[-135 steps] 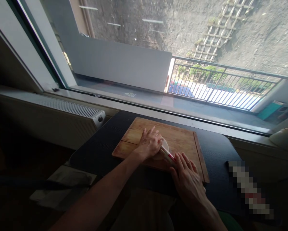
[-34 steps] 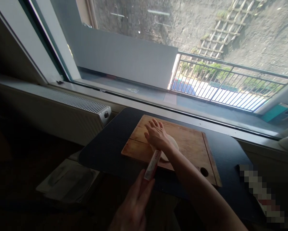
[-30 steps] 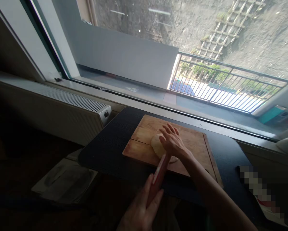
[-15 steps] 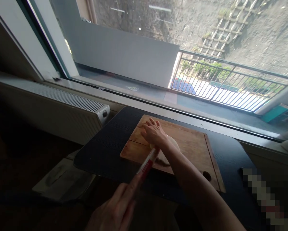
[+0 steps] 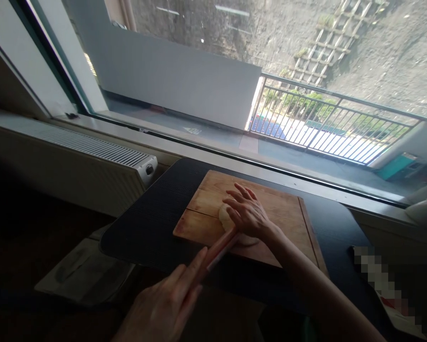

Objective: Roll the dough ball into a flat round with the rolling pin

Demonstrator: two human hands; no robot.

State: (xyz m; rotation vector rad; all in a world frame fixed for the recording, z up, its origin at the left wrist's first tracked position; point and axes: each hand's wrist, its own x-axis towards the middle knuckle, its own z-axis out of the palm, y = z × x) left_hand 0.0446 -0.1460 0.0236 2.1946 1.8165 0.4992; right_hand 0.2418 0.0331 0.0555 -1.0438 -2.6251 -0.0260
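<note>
Fingers wrapped round it, my left hand (image 5: pixel 163 299) grips a slim red-and-white rolling pin (image 5: pixel 219 251) that slants forward over the near edge of a wooden cutting board (image 5: pixel 288 216). The far end of the pin runs in under my right hand (image 5: pixel 251 216). That hand lies palm down with its fingers spread, covering part of a pale, flat round of dough (image 5: pixel 225 215) on the board. The left side of the dough shows beside the fingers. I cannot tell how the pin meets the dough under the palm.
The board rests on a dark table (image 5: pixel 138 228) with rounded corners, against a window sill (image 5: pixel 206 159). A white radiator (image 5: pixel 102 156) stands at the left, with a pale stool-like seat (image 5: pixel 85 270) below. At the right edge is a blurred-out object (image 5: pixel 377 275).
My right hand has shifted to the right across the dough, and its fingers are more spread. The pin has turned, so its red lettering no longer shows. The view has moved slightly.
</note>
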